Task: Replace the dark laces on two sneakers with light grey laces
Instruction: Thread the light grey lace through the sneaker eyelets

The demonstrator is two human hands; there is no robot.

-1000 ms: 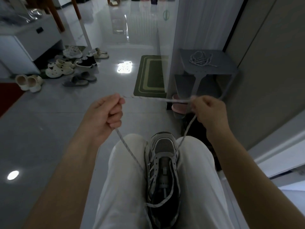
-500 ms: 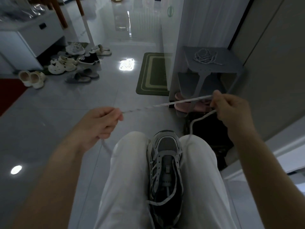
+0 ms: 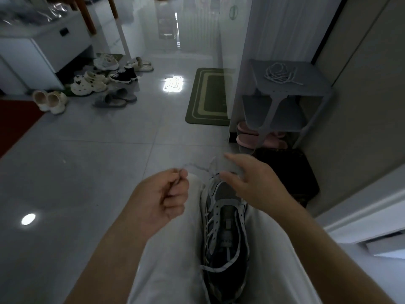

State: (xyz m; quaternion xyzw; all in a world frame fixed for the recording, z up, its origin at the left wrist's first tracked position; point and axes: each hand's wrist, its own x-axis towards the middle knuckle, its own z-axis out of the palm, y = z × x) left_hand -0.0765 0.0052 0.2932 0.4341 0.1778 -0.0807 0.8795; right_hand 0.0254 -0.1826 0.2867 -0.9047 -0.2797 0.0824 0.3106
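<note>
A grey sneaker [image 3: 225,229] lies wedged between the person's thighs, which are in white trousers [image 3: 173,260], with its toe pointing away. A light grey lace [image 3: 219,268] crosses its opening near the heel end and runs up past the toe, where it blurs into a loose strand between the two hands. The left hand [image 3: 162,194] is curled into a fist just left of the toe and pinches the lace at its fingertips. The right hand [image 3: 252,181] hovers over the toe with fingers stretched out and thumb apart; whether the blurred lace touches it cannot be told. The hands are close but not touching. Ahead on the right stands a grey shelf [image 3: 315,91] with a coiled lace [image 3: 279,73] on top and pink slippers [image 3: 252,139] under it; a dark bag [image 3: 289,172] sits just before it. A green mat [image 3: 208,97] lies on the tiled floor [image 3: 87,161], and a heap of shoes [image 3: 105,77] sits beside a white cabinet [image 3: 43,47] on the far left.
</note>
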